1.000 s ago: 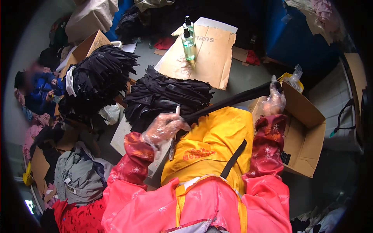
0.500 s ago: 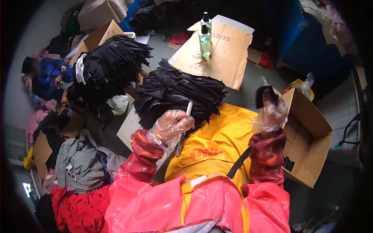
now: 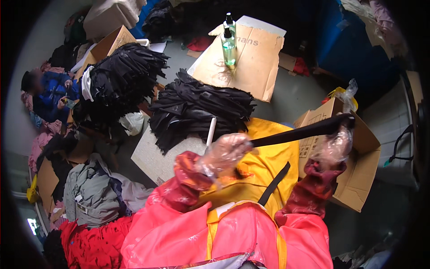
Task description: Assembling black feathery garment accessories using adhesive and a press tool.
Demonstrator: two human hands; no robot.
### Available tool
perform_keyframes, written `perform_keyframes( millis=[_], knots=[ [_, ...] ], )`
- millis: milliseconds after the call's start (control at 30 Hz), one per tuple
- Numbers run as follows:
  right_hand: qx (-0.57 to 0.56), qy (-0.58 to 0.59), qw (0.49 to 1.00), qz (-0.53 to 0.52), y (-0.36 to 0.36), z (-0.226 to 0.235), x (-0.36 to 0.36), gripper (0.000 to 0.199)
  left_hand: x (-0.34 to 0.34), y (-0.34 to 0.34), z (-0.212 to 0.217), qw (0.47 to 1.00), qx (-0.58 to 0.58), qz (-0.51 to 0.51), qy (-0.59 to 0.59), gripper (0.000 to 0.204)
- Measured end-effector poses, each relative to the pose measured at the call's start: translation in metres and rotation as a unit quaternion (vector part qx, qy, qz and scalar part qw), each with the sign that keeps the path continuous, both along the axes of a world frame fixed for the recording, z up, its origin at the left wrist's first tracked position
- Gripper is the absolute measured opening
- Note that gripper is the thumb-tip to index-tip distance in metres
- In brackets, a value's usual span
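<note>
Left hand (image 3: 226, 152) and right hand (image 3: 336, 143) each pinch the black fabric strip (image 3: 298, 133) taut; it looks light and limp, best gripped at its ends.

Strip (image 3: 300, 133) between hands; fabric pile (image 3: 197, 107) behind; box (image 3: 354, 157) right.

Two gloved hands up, left hand (image 3: 226, 152) and right hand (image 3: 335, 145), one black strip (image 3: 298, 132) stretched between them, plus one white stick (image 3: 211, 132) in the left. Two heaps of black strips, near heap (image 3: 197, 107) and far heap (image 3: 121, 83). Two spray bottles (image 3: 228, 42) standing on one flattened cardboard sheet (image 3: 251, 60). One open cardboard box (image 3: 354, 179) at right.
</note>
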State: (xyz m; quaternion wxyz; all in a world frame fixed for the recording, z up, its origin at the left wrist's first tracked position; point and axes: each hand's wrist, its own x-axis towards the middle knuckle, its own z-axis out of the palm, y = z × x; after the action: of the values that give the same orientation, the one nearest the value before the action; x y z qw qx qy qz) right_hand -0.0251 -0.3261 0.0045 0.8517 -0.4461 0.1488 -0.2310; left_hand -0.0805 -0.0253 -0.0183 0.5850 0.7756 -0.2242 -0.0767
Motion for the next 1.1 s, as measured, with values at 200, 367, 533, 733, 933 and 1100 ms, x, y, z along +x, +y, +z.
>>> perform_keyframes(
  millis=[200,367,533,733,933,1100],
  knots=[
    [-0.084,0.062,0.989,-0.106,-0.072,-0.077,0.009,0.028,-0.054,0.056,-0.037,0.995,0.049,0.059,0.056,0.008],
    [-0.353,0.097,0.926,-0.09,-0.06,-0.08,0.005,0.035,-0.073,0.085,-0.045,0.943,0.031,0.195,0.269,0.015],
    [0.074,-0.042,0.995,-0.06,-0.041,-0.027,-0.012,0.036,-0.06,0.098,-0.035,0.915,0.152,0.349,0.136,0.035],
    [0.008,0.023,0.989,0.143,0.059,-0.01,-0.039,0.034,-0.041,0.05,-0.077,0.922,0.184,0.336,0.062,0.038],
    [-0.034,0.032,0.959,0.28,0.107,-0.044,-0.045,0.026,-0.041,0.043,-0.079,0.89,-0.024,0.382,0.25,0.032],
    [-0.12,0.012,0.948,0.295,0.116,-0.061,-0.049,0.032,-0.041,0.034,-0.047,0.902,-0.171,0.326,0.225,0.034]
  ],
)
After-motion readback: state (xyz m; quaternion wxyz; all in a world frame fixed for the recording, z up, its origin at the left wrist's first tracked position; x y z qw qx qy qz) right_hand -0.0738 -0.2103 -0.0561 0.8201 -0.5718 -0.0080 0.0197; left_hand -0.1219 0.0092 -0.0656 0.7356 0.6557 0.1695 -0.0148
